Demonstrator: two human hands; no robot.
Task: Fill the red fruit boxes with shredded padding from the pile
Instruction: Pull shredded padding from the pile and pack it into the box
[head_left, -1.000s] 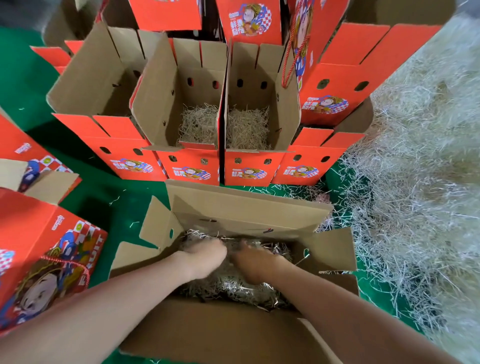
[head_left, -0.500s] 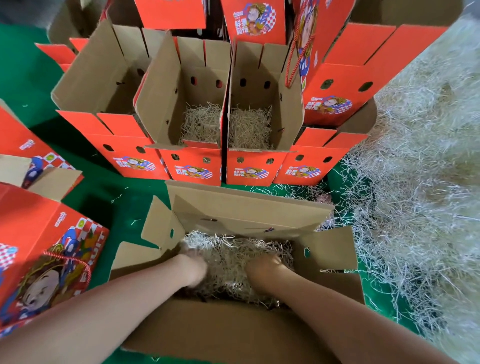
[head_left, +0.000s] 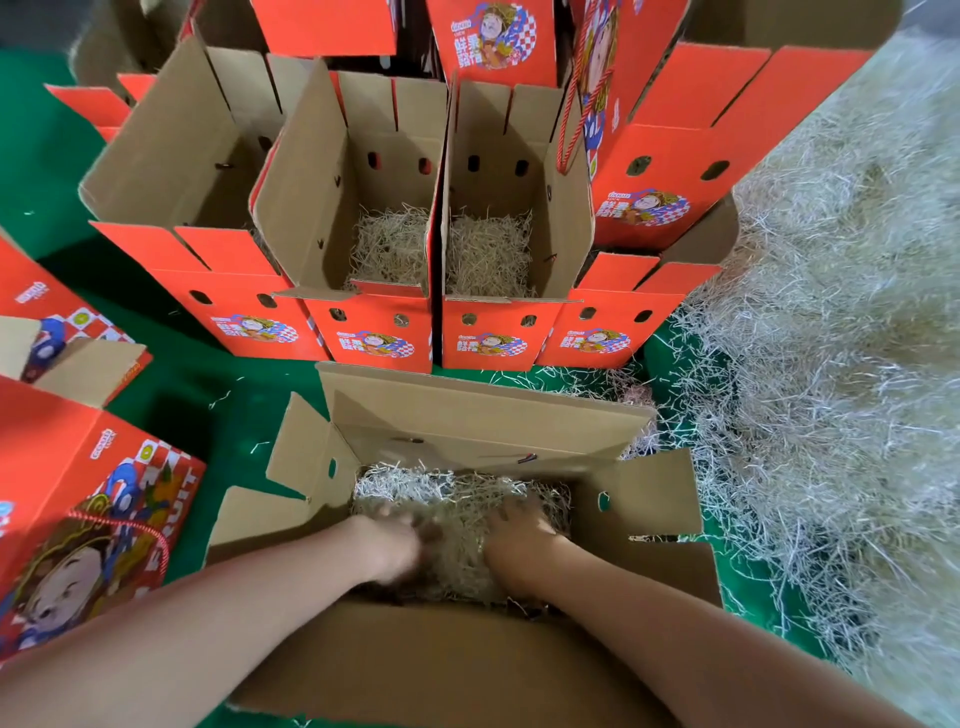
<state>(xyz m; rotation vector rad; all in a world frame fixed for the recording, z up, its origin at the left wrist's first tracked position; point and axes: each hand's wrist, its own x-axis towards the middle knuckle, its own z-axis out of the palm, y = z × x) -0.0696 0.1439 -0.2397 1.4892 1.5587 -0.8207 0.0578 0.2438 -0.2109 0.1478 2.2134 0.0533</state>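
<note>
An open fruit box (head_left: 483, 415) stands right in front of me with its brown flaps spread. Pale shredded padding (head_left: 457, 499) lies inside it. My left hand (head_left: 389, 545) and my right hand (head_left: 519, 545) are both down in the box, pressing on the padding; the fingertips are buried in the shreds. The big pile of shredded padding (head_left: 831, 364) spreads over the green floor on the right. Beyond my box, two open red boxes (head_left: 384, 249) (head_left: 493, 254) each hold a layer of padding.
More open red boxes (head_left: 171, 171) stand at the back left and back right (head_left: 670, 171). Closed red boxes with a cartoon print (head_left: 88, 519) lie at the left. Loose shreds are scattered on the green floor (head_left: 208, 395).
Both hands drew apart from the box's middle towards its sides, then came closer again, pushing deeper into the padding. The camera view shifted slightly.
</note>
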